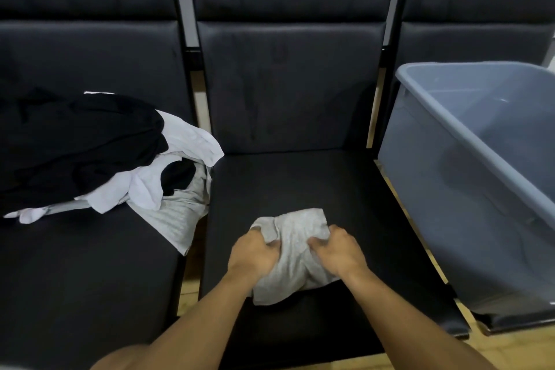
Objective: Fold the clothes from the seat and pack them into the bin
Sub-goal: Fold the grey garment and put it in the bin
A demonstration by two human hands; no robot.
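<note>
On the middle black seat (300, 183), the left hand (252, 255) and right hand (339, 252) each grip a bunched light grey garment (295, 252) between them, grey bin (450, 189) beside the seat

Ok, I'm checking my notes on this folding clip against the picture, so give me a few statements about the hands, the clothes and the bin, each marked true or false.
1. Both hands grip the grey garment on the middle seat. True: the left hand and right hand each clutch it.
2. The grey plastic bin stands on the seat to the right. True.
3. The bin is packed full of folded clothes. False: no clothes show in the part of its inside that is visible.
4. The clothes pile lies on the floor. False: it lies on the left seat.
5. The pile holds black and white clothes. True.
</note>
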